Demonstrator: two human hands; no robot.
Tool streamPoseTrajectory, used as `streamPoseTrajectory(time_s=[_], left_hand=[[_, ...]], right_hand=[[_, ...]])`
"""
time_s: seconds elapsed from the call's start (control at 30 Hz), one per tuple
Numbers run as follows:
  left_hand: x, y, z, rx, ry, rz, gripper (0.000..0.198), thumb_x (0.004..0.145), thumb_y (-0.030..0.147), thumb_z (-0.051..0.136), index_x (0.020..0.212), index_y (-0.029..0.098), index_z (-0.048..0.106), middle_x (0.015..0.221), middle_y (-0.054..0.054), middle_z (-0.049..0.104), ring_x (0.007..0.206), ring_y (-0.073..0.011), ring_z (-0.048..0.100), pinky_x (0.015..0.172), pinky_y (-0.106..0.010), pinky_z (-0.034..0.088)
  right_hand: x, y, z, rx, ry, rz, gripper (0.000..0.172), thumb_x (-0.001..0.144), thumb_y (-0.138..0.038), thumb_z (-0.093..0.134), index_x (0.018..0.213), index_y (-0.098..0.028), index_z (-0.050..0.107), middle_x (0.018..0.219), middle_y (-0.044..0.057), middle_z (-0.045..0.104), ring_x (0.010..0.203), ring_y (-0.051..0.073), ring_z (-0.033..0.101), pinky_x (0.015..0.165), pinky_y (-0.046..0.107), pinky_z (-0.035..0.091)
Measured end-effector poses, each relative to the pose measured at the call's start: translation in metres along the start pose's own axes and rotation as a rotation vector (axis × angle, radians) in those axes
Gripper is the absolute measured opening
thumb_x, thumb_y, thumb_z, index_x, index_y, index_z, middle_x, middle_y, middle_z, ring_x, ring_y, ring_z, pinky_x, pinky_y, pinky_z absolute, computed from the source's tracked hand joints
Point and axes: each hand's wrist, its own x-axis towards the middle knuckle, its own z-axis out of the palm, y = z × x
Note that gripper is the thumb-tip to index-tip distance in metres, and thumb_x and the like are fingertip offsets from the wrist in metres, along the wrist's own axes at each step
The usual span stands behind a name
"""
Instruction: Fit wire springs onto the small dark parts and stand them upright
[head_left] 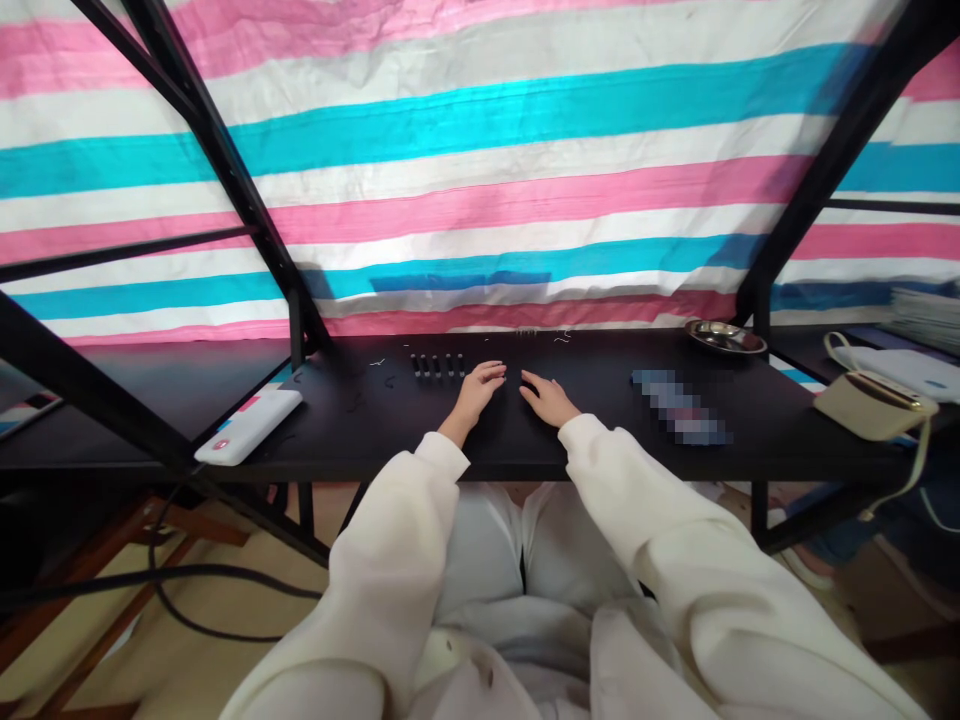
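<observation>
My left hand [475, 394] is over the black table [592, 440], its fingers stretched out toward the right. My right hand [550, 398] rests low over the same table, fingers apart and pointing left. A short gap separates the two hands, and I see nothing held in either. Just left of my left hand, several small dark cylinders [436, 367] with pale lower ends stand in a row. Whether a tiny piece lies under my left fingertips I cannot tell.
A shiny metal bowl [726, 338] sits at the back right, near a blurred-out patterned item [681, 408]. A white power-bank-like box [250, 427] lies left; a beige bag [874, 405] is far right. Small wire-like bits [562, 336] lie along the back. Black frame posts [810, 165] flank a striped sheet [495, 200].
</observation>
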Motion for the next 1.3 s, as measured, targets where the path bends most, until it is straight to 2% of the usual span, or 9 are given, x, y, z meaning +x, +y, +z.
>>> streamPoseTrajectory(time_s=[0.2, 0.33, 0.47, 0.57, 0.67, 0.8, 0.87, 1.13, 1.3], left_hand=[[-0.006, 0.011, 0.001, -0.443, -0.193, -0.196, 0.025, 0.069, 0.016, 0.063, 0.094, 0.015, 0.068, 0.118, -0.011, 0.058, 0.108, -0.0224, 0.054, 0.081, -0.029, 0.044], [-0.008, 0.015, 0.000, -0.573, -0.227, -0.229, 0.024, 0.071, 0.016, 0.063, 0.094, 0.014, 0.069, 0.119, -0.012, 0.058, 0.111, -0.0224, 0.053, 0.088, -0.030, 0.041], [-0.008, 0.017, -0.001, -0.613, -0.232, -0.215, 0.020, 0.071, 0.019, 0.063, 0.089, 0.013, 0.070, 0.123, -0.012, 0.055, 0.110, -0.0231, 0.054, 0.091, -0.032, 0.040], [-0.008, 0.016, -0.001, -0.602, -0.223, -0.207, 0.016, 0.070, 0.021, 0.065, 0.082, 0.012, 0.068, 0.119, -0.012, 0.058, 0.104, -0.0221, 0.058, 0.091, -0.032, 0.040], [-0.008, 0.013, 0.001, -0.561, -0.195, -0.208, 0.016, 0.069, 0.024, 0.068, 0.076, 0.011, 0.064, 0.107, -0.011, 0.063, 0.093, -0.0193, 0.062, 0.089, -0.032, 0.041], [-0.007, 0.006, 0.004, -0.434, -0.115, -0.228, 0.034, 0.060, 0.025, 0.075, 0.086, 0.013, 0.056, 0.079, -0.003, 0.066, 0.068, -0.0131, 0.065, 0.076, -0.030, 0.046], [-0.007, 0.004, 0.004, -0.353, -0.127, -0.233, 0.042, 0.057, 0.026, 0.077, 0.090, 0.012, 0.054, 0.072, -0.001, 0.065, 0.059, -0.0109, 0.062, 0.068, -0.028, 0.047], [-0.007, 0.003, 0.005, -0.207, -0.169, -0.197, 0.038, 0.062, 0.035, 0.072, 0.085, 0.011, 0.053, 0.067, -0.003, 0.064, 0.051, -0.0090, 0.057, 0.059, -0.026, 0.046], [-0.009, 0.001, 0.008, 0.050, -0.134, -0.053, 0.024, 0.072, 0.033, 0.063, 0.082, 0.014, 0.052, 0.064, 0.000, 0.060, 0.046, -0.0069, 0.052, 0.052, -0.023, 0.041]], right_hand=[[0.007, 0.012, 0.001, 0.382, 0.095, -0.088, 0.030, 0.082, -0.030, 0.050, 0.107, -0.019, 0.061, 0.092, 0.007, 0.068, 0.091, 0.017, 0.062, 0.091, 0.037, 0.042], [0.010, 0.014, 0.003, 0.541, 0.125, -0.063, 0.027, 0.075, -0.035, 0.060, 0.096, -0.018, 0.064, 0.085, 0.006, 0.068, 0.082, 0.017, 0.063, 0.086, 0.037, 0.045], [0.011, 0.013, 0.002, 0.766, 0.100, -0.010, 0.037, 0.065, -0.045, 0.067, 0.089, -0.017, 0.064, 0.076, 0.005, 0.067, 0.071, 0.016, 0.062, 0.079, 0.037, 0.049], [0.011, 0.012, 0.000, 0.902, 0.107, 0.026, 0.046, 0.060, -0.052, 0.069, 0.088, -0.016, 0.064, 0.065, 0.002, 0.064, 0.058, 0.013, 0.059, 0.066, 0.033, 0.051], [0.010, 0.011, -0.003, 0.947, 0.159, 0.063, 0.047, 0.057, -0.053, 0.070, 0.085, -0.016, 0.065, 0.063, 0.001, 0.063, 0.054, 0.011, 0.056, 0.059, 0.029, 0.049], [0.009, 0.007, -0.004, 0.969, 0.169, 0.071, 0.047, 0.054, -0.053, 0.073, 0.081, -0.016, 0.064, 0.063, 0.002, 0.064, 0.055, 0.011, 0.057, 0.059, 0.028, 0.049], [0.009, 0.006, -0.003, 0.970, 0.152, 0.063, 0.047, 0.053, -0.053, 0.073, 0.080, -0.016, 0.064, 0.063, 0.002, 0.064, 0.055, 0.011, 0.058, 0.059, 0.028, 0.049], [0.008, 0.005, -0.003, 0.951, 0.142, 0.056, 0.047, 0.054, -0.053, 0.072, 0.080, -0.016, 0.063, 0.064, 0.003, 0.065, 0.057, 0.012, 0.059, 0.062, 0.030, 0.050], [0.009, 0.005, -0.002, 0.922, 0.164, 0.065, 0.049, 0.053, -0.056, 0.071, 0.078, -0.016, 0.062, 0.062, 0.003, 0.064, 0.056, 0.013, 0.058, 0.064, 0.032, 0.050]])
